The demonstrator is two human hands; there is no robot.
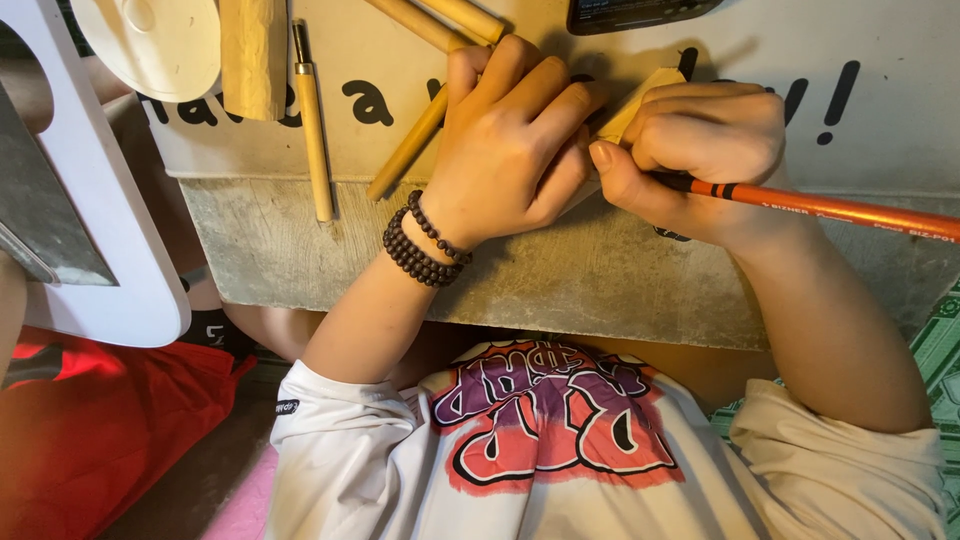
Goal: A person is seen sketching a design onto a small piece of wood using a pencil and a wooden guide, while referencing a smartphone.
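Upper centre of frame: small pale wood block (640,105) pinned on bench (600,270) under left hand (510,150). Right hand (700,150) clamped round orange pencil (830,207). Probably light, stiff; best held by edges.

— What can't you make out?
— The pale wooden piece (640,100) is mostly buried under both hands; its shape is unclear.
— And the orange pencil (830,208)?
— Its tip is hidden inside the right hand (700,150), and its far end runs off the right edge.
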